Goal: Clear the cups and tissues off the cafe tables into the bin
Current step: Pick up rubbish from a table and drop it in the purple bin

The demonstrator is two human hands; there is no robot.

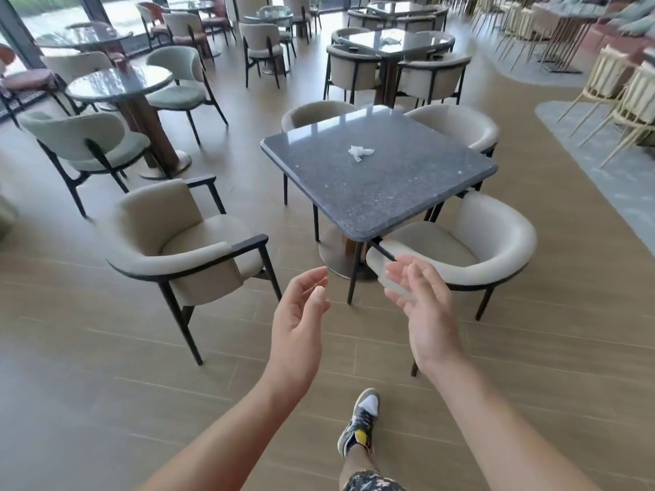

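Tissue [360, 152] crumpled on dark square table [407, 193]; both hands' grip spread, empty.

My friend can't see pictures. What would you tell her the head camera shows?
A person's empty left hand and right hand reach toward a dark square table with a crumpled white tissue on it. Beige chairs stand around it in a cafe with more tables behind.

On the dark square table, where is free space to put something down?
Almost everywhere: only a crumpled tissue lies on the dark square table, toward its far side. The near half and all edges are bare. Chairs crowd the sides, so reach over the near corner.
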